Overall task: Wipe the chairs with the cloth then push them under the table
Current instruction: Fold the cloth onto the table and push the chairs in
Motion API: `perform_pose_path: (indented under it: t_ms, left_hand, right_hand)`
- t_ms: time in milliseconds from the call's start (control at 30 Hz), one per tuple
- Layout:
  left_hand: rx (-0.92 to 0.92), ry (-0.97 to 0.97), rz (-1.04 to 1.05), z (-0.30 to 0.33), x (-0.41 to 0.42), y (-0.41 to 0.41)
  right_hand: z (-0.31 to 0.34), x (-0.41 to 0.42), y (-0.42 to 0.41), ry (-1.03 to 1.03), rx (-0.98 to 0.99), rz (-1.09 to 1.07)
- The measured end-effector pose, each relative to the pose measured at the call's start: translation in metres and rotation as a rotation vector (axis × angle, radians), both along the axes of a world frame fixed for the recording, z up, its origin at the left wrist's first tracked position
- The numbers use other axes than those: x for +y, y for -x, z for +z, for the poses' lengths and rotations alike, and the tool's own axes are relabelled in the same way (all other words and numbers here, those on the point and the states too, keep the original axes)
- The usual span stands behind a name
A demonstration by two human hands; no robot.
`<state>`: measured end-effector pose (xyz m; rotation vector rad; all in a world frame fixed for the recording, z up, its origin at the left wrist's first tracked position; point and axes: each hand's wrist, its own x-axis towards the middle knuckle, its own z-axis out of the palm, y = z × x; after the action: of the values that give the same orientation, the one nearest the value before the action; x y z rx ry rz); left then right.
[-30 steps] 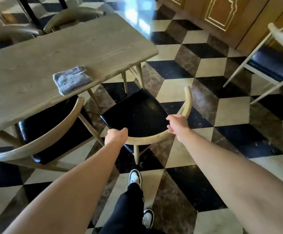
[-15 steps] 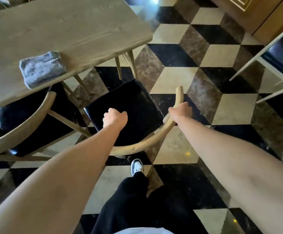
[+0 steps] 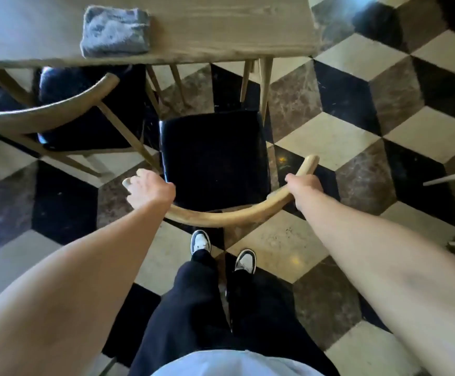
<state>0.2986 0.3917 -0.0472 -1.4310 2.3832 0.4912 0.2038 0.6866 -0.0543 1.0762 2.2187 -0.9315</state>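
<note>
- Head view, item one: chair (image 3: 215, 158) with black seat and curved wooden back rail, standing in front of me, its front legs close to the table's legs. Seat lies wholly clear of the table edge; not yet pushed under.
- Left hand (image 3: 150, 188): curled round the left end of the back rail, fingers wrapped over the wood.
- Right hand (image 3: 303, 189): curled round the right arm of that rail, a little short of its rounded tip.
- Second chair (image 3: 85, 109): same make, just to the left. Far edge of its seat sits under the table edge, most of the seat and the back rail project outward. I judge it only part stowed.
- Cloth (image 3: 115, 31): grey, folded, lying on the table (image 3: 220, 28) near its front edge, above the second chair. Neither hand touches it.
- Progress, as a judgement: with the cloth set down and both hands on the rail, I take the wiping of this chair as finished and the pushing as the step in hand. Whether the seat is in fact clean I cannot tell; it is dark and glossy.
- Remaining: slide this chair forward until the seat passes under the table; probably the second chair a little further too.
- Pale chair legs (image 3: 451, 180) at the right edge: a further chair perhaps, state unknown.
- Containers: none in sight; nothing holds anything, save the table bearing the cloth.
- Floor (image 3: 343, 137): chequered tile in cream, brown, black; my two shoes (image 3: 245, 260) just behind the chair.
</note>
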Motion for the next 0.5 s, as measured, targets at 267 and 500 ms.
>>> perform_pose_path:
  t_ms: [267, 500]
  left_hand:
    - [0.216, -0.451, 0.777, -0.030, -0.004, -0.038]
    - [0.426, -0.596, 1.133, -0.047, -0.003, -0.027]
  right_hand:
    - [-0.028, 0.009, 0.016, 0.256, -0.063, -0.317]
    - [-0.038, 0.016, 0.017, 0.320, -0.125, -0.332]
